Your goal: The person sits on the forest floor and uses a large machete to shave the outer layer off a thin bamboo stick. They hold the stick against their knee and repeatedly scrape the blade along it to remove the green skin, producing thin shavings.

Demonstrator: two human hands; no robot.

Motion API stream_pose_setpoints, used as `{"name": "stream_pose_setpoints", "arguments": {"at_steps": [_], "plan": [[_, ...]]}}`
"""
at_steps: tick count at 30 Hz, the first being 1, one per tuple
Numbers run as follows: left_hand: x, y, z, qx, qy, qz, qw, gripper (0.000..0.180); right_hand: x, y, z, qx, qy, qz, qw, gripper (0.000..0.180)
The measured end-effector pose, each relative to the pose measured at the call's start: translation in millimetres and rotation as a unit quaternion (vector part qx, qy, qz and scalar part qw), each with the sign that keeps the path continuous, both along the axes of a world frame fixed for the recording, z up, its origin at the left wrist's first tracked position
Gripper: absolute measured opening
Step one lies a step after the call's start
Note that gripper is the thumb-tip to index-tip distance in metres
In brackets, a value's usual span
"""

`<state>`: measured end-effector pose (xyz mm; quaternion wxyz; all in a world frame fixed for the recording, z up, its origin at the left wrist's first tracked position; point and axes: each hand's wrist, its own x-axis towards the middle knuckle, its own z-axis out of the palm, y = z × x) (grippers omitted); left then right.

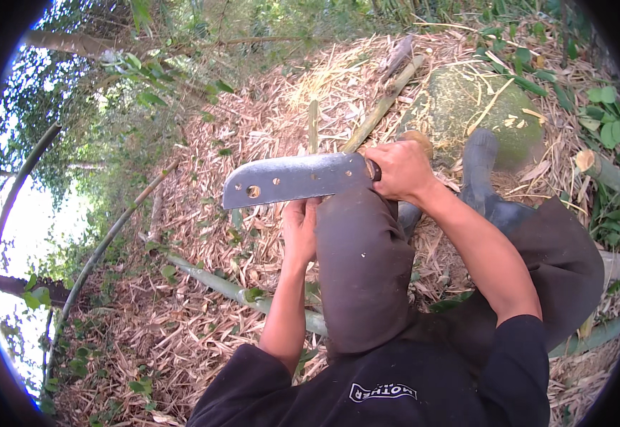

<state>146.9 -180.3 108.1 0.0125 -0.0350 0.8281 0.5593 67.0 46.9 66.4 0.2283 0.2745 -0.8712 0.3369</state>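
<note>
My right hand (401, 169) is closed round the handle of a broad machete (295, 178). The grey blade, with several holes along it, points left and lies across in front of my bent knee. Just below its edge is my left hand (300, 226), raised beside the knee, with its fingertips partly hidden by the blade. A narrow bamboo strip (313, 127) stands up beyond the blade in line with this hand, which appears closed on its lower end. The overlap itself is hidden. A rounded brown wooden end (418, 142) shows behind my right hand.
A mossy boulder (466, 107) with pale shavings stands at the far right. Two split lengths, one a bamboo piece (384, 103), lie left of it. A green bamboo pole (217, 283) crosses the leaf litter behind my left forearm. A cut pole (602, 171) lies at the right.
</note>
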Motion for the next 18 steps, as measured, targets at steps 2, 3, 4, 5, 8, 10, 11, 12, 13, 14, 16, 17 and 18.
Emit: {"name": "stream_pose_setpoints", "arguments": {"at_steps": [2,3,4,5,8,10,11,12,13,14,16,17,18], "plan": [[-4,2,-8,0.029,0.041,-0.001,0.999,0.044,2,1,0,-0.023,0.012,-0.004,1.0,0.026],[-1,4,-11,-0.011,0.06,-0.012,0.998,0.043,2,4,-2,-0.03,0.014,-0.012,0.999,0.026],[10,3,-12,-0.051,0.078,-0.022,0.995,0.043,4,8,-4,-0.038,0.016,-0.02,0.999,0.026],[23,0,-13,-0.091,0.097,-0.032,0.991,0.042,5,12,-7,-0.046,0.017,-0.026,0.998,0.026],[66,-25,-19,-0.138,0.029,-0.128,0.982,0.047,7,18,-8,-0.005,-0.046,-0.041,0.998,0.027],[83,-29,-24,-0.111,0.046,-0.118,0.986,0.049,5,16,-13,-0.02,-0.018,-0.024,0.999,0.024],[83,-29,-28,-0.09,0.048,-0.1,0.99,0.05,4,16,-16,-0.026,-0.004,-0.016,1.0,0.023],[84,-28,-31,-0.069,0.049,-0.083,0.993,0.051,5,15,-18,-0.026,-0.007,-0.019,0.999,0.023],[70,-28,-33,-0.044,0.049,-0.047,0.997,0.052,3,12,-17,-0.029,-0.004,-0.017,0.999,0.023],[58,-26,-32,-0.023,0.05,-0.021,0.998,0.053,2,8,-16,-0.03,-0.002,-0.017,0.999,0.023],[31,-18,-34,0.019,0.054,0.019,0.998,0.056,0,3,-15,-0.024,-0.007,-0.013,1.0,0.023],[22,-15,-34,0.038,0.056,0.032,0.997,0.057,0,0,-14,-0.024,0.001,-0.016,1.0,0.022],[16,-14,-38,0.057,0.05,0.025,0.997,0.056,1,-3,-14,-0.024,0.009,-0.021,0.999,0.022]]}}
